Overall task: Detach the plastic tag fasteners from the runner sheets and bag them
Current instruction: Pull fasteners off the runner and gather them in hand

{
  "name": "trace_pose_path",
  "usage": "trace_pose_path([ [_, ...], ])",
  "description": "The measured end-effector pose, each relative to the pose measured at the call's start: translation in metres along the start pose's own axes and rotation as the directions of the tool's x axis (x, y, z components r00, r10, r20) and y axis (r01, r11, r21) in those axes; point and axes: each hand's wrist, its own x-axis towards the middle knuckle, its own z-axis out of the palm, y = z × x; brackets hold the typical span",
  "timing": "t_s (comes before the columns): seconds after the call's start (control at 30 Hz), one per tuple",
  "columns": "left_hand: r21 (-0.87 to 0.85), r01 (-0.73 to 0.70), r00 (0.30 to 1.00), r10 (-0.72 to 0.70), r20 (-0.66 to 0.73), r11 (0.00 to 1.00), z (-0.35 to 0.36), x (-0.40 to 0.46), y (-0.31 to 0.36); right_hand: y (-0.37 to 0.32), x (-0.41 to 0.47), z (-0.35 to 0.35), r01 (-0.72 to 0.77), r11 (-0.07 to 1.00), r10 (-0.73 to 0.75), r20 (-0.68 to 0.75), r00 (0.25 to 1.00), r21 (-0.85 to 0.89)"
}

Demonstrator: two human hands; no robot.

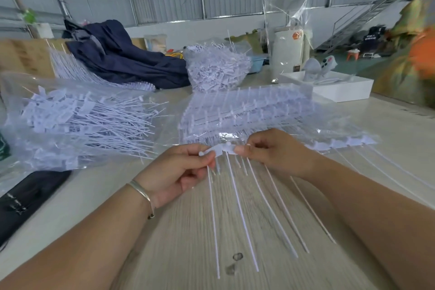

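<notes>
**K:** Fingers [207, 156] of the left hand [181, 172] pinched one end of a runner strip [224, 148]; right hand [270, 150] pinched the other end, held just above the bench [188, 231].

**M:** Handling?

**K:** Light, thin, bendy plastic, I'd guess. Tails [237, 207] hung toward the camera. Best gripped at the flat heads, not the tails.

**M:** Pose?

**K:** Both forearms reached forward, hands close together. Stack of runner sheets [247, 110] sat just behind; bag of loose fasteners [77, 122] to the left.
</notes>
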Motion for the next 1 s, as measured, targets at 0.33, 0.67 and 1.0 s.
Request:
trace_pose_path([
  [0.33, -0.346, 0.093, 0.941, 0.031, 0.336, 0.934, 0.019, -0.004, 0.002, -0.028, -0.011, 0.013, -0.010, 0.917, -0.044, 0.125, 0.991, 0.398],
  [0.67, -0.181, 0.007, 1.000, -0.012, -0.027, 0.983, 0.015, -0.006, 0.009, -0.017, -0.009, 0.001, 0.040, 0.971, 0.007, -0.196, 0.981, 0.234],
  [1.0, -0.173, 0.093, 0.994, -0.100, -0.034, 0.981, 0.009, -0.004, 0.003, -0.002, -0.006, 0.011, -0.049, 0.993, 0.065, -0.137, 0.989, 0.111],
])
